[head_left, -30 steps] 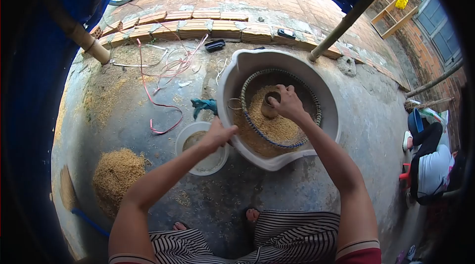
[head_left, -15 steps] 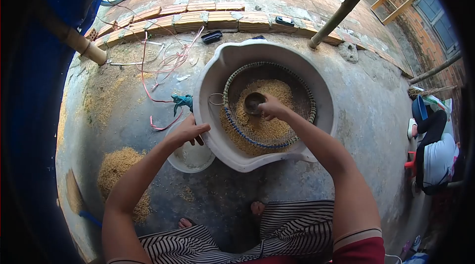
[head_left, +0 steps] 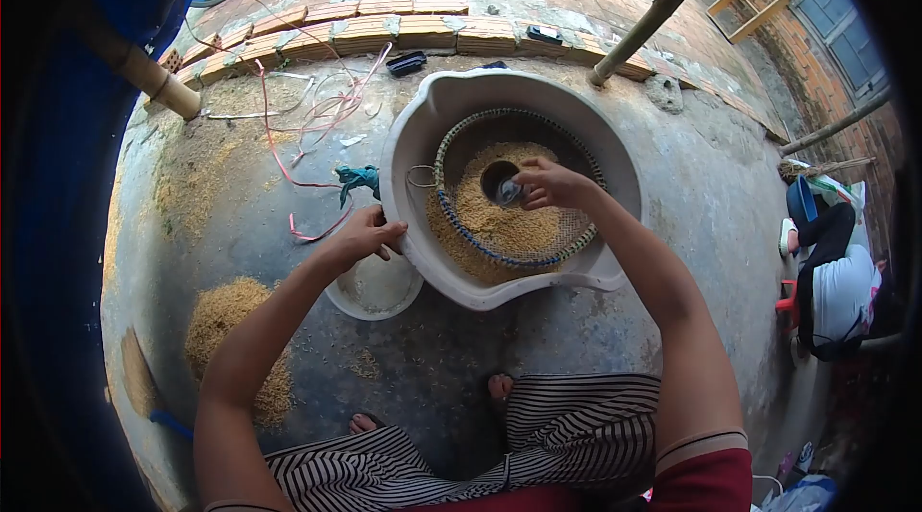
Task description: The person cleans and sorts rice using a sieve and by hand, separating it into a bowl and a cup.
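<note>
A large grey plastic basin (head_left: 408, 142) stands in front of me, and inside it sits a round woven sieve (head_left: 440, 166) with a blue-and-white bound rim. Yellowish grain (head_left: 509, 224) is heaped in the sieve, with more in the basin beneath it. My right hand (head_left: 559, 187) is closed on a small round metal cup (head_left: 492, 176), which is tipped over the grain with its mouth showing. At the basin's left rim, my left hand (head_left: 365, 235) is closed on the edge, its thumb on top.
A pale round bowl (head_left: 375, 296) is on the floor under my left hand. Left of it lies a heap of husks (head_left: 226, 315). Pink string (head_left: 331, 118) and a teal cloth (head_left: 358, 182) lie beyond. At right, a person (head_left: 843, 291) is near a red stool (head_left: 788, 296).
My right hand and the cup have shifted slightly right, and the cup has turned so its inside shows. My left hand stays on the rim. The whole view has shifted slightly.
</note>
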The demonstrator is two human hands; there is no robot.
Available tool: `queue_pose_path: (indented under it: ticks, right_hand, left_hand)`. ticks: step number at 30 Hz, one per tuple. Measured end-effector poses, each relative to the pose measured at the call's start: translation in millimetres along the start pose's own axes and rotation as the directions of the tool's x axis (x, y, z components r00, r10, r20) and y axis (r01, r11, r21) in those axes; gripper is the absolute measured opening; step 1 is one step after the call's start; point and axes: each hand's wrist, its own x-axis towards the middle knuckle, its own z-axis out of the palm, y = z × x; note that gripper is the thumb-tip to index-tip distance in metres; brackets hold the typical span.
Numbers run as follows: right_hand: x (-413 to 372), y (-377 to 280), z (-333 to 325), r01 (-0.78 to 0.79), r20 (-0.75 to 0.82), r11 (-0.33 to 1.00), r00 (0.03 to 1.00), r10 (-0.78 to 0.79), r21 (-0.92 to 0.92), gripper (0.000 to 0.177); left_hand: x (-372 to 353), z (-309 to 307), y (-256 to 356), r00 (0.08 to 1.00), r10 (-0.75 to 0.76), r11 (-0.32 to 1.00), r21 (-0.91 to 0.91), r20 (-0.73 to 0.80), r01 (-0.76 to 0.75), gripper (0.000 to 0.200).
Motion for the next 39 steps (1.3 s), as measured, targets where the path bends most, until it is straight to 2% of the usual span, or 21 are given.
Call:
queue_pose_path:
  ticks: [3, 6, 7, 8, 10, 11, 13, 14, 15, 17, 19, 21, 25, 27, 29, 31, 33, 34, 37, 38, 39]
  right_hand:
    - [-3, 8, -27, 0.132, -0.2, 0.977, 0.966, -0.164, -0.167, 0.079]
    - [-7, 17, -30, -0.149, -0.561, 0.673, 0.695, -0.449, -0.724, 0.082]
    - [-9, 21, -32, -0.152, -0.564, 0.674, 0.693, -0.449, -0.723, 0.082]
    - [-10, 24, -34, -0.164, -0.518, 0.594, 0.699, -0.493, -0.787, 0.082]
    - [-3, 25, -43, -0.122, -0.375, 0.458, 0.772, -0.514, -0.88, 0.079]
    - [0, 25, -48, -0.118, -0.371, 0.459, 0.775, -0.512, -0.881, 0.079]
    - [-13, 2, -35, 0.15, -0.295, 0.925, 0.919, -0.26, -0.348, 0.068]
    - [-10, -9, -27, 0.168, -0.302, 0.965, 0.927, -0.224, -0.199, 0.052]
    - [-14, -22, -16, 0.165, -0.283, 0.965, 0.934, -0.22, -0.205, 0.052]
    - [-24, -51, 18, 0.2, 0.028, 0.948, 0.977, -0.213, 0.247, 0.043]
    - [-28, -71, 57, 0.183, 0.189, 0.963, 0.957, -0.221, 0.196, 0.042]
    - [-32, -85, 90, 0.187, 0.328, 0.971, 0.917, -0.228, 0.152, 0.041]
    - [-41, -95, 140, 0.224, 0.43, 0.965, 0.864, -0.262, 0.138, 0.054]
    - [-51, -95, 151, 0.317, 0.283, 0.948, 0.913, -0.293, -0.04, 0.047]
    - [-46, -87, 136, 0.415, 0.298, 0.891, 0.888, -0.351, -0.187, 0.047]
    - [-34, -75, 114, 0.464, 0.258, 0.674, 0.885, -0.389, -0.575, 0.047]
    - [-45, -64, 115, 0.399, 0.226, 0.64, 0.913, -0.338, -0.657, 0.047]
    - [-46, -55, 117, 0.38, 0.289, 0.52, 0.924, -0.251, -0.765, 0.051]
    - [-69, -39, 144, 0.384, 0.379, 0.219, 0.923, -0.063, -0.897, 0.062]
    - [-76, -33, 156, 0.382, 0.378, 0.214, 0.924, -0.061, -0.899, 0.062]
    - [-83, -28, 168, 0.3, 0.303, 0.091, 0.952, 0.027, -0.95, 0.06]
  left_hand:
    - [11, -3, -4, 0.993, 0.065, 0.998, 0.025, -0.097, -0.063, 0.037]
    - [18, -20, 3, 0.974, 0.064, 0.981, 0.192, -0.218, -0.021, 0.038]
    - [13, -21, 15, 0.975, 0.066, 0.981, 0.192, -0.214, -0.025, 0.038]
    - [5, -24, 29, 0.978, 0.042, 0.916, 0.399, -0.204, 0.044, 0.038]
    - [2, -24, 36, 0.955, 0.101, 0.586, 0.792, -0.279, 0.17, 0.045]
    - [0, -19, 38, 0.954, 0.096, 0.586, 0.791, -0.283, 0.176, 0.045]
    - [-8, 1, 53, 0.833, 0.447, 0.535, 0.844, -0.325, 0.042, 0.063]
    - [-5, 6, 57, 0.832, 0.44, 0.539, 0.84, -0.338, 0.056, 0.063]
    - [-2, 8, 60, 0.85, 0.438, 0.633, 0.771, -0.293, -0.061, 0.069]
    - [-5, 12, 69, 0.841, 0.484, 0.754, 0.603, -0.242, -0.26, 0.078]
    - [-11, 13, 83, 0.816, 0.51, 0.79, 0.525, -0.274, -0.318, 0.08]
    - [-14, 5, 94, 0.644, 0.72, 0.624, 0.647, -0.258, -0.438, 0.08]
    - [-43, -17, 112, 0.725, 0.683, 0.612, 0.61, -0.087, -0.503, 0.08]
    - [-57, -34, 107, 0.776, 0.609, 0.689, 0.594, -0.164, -0.415, 0.079]
    - [-65, -72, 82, 0.76, 0.578, 0.708, 0.645, -0.298, -0.286, 0.074]
    - [-69, -126, 30, 0.763, 0.487, 0.696, 0.716, -0.425, -0.046, 0.076]
    - [-76, -150, -23, 0.736, 0.31, 0.712, 0.66, -0.601, 0.239, 0.081]
    - [-73, -155, -55, 0.697, 0.266, 0.703, 0.628, -0.666, 0.332, 0.082]
    - [-67, -152, -114, 0.665, 0.161, 0.684, 0.568, -0.73, 0.458, 0.089]
    - [-67, -148, -125, 0.663, 0.161, 0.688, 0.565, -0.731, 0.456, 0.089]
    - [-67, -145, -135, 0.701, 0.138, 0.671, 0.587, -0.7, 0.454, 0.089]
